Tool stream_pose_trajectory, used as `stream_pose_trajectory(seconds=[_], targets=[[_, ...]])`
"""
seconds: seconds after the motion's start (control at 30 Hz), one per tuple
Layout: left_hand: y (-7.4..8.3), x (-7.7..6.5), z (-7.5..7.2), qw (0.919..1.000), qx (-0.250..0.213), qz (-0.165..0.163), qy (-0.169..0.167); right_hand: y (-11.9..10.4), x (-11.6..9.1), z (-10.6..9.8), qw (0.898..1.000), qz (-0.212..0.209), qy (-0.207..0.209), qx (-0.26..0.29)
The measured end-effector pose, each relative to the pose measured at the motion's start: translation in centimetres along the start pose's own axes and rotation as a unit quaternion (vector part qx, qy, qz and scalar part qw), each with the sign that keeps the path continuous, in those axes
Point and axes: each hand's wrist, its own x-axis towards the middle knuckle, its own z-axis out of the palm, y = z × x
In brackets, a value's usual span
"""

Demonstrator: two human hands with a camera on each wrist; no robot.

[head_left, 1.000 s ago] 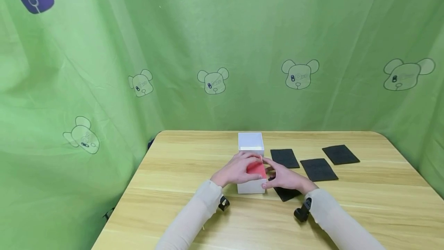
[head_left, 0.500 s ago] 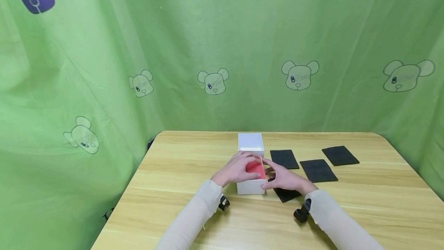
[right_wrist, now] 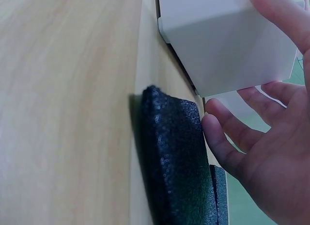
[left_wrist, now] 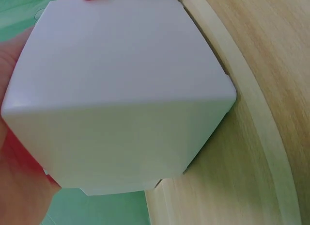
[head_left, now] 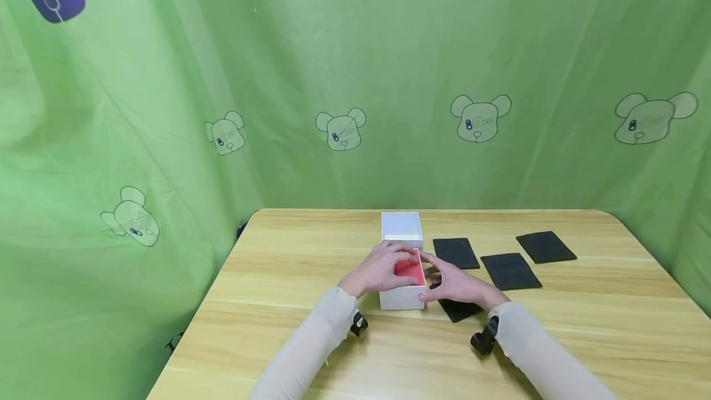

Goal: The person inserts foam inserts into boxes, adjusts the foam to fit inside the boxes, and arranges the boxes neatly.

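Observation:
A white box (head_left: 402, 299) with a red inside (head_left: 410, 270) stands on the table in front of the person. My left hand (head_left: 378, 268) reaches over it from the left, with thumb and fingers spread at the red surface inside the rim. Its fingertips are partly hidden there. Around the right side of the box, my right hand (head_left: 461, 283) grips with the thumb at the front corner and the other fingers along the side wall. The left wrist view is mostly filled by the box's white outer walls (left_wrist: 116, 55). Beside the right fingers lies a black foam pad (right_wrist: 174, 152).
Directly behind the box is another white open box or lid (head_left: 401, 225). Several black square pads lie to the right, including a middle pad (head_left: 511, 271) and a far pad (head_left: 546, 247). A green curtain (head_left: 411, 165) hangs behind the wooden table (head_left: 300, 245).
The red surface has sunk slightly into the box, leaving the white right rim showing above it. Both hands have stayed almost where they were.

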Motion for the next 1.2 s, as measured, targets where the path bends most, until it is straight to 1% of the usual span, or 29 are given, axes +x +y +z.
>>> stream_pose_trajectory(seconds=[0.17, 0.6, 0.77, 0.87, 1.0, 1.2], targets=[[0.2, 0.0, 0.0, 0.9999, -0.011, -0.010, -0.001, -0.1, -0.1, 0.0, 1.000, 0.005, -0.004, 0.007], [0.2, 0.1, 0.0, 0.9999, 0.002, -0.011, 0.001, 0.2, 0.0, 0.1, 1.000, 0.002, 0.000, 0.002], [0.0, 0.1, 0.0, 0.9999, 0.007, -0.007, 0.003, 0.0, 0.0, 0.1, 1.000, -0.003, 0.002, 0.006], [-0.3, -0.2, -0.1, 0.9999, 0.006, -0.009, 0.002, -0.1, 0.0, 0.1, 1.000, 0.007, 0.000, 0.011], [-0.9, -0.9, -0.4, 0.9996, -0.004, -0.026, -0.003, -0.1, -0.1, 0.1, 1.000, 0.021, -0.003, 0.017], [-1.3, -1.5, -0.8, 0.9993, -0.011, -0.035, -0.004, -0.1, -0.1, 0.1, 1.000, 0.019, -0.001, 0.016]])
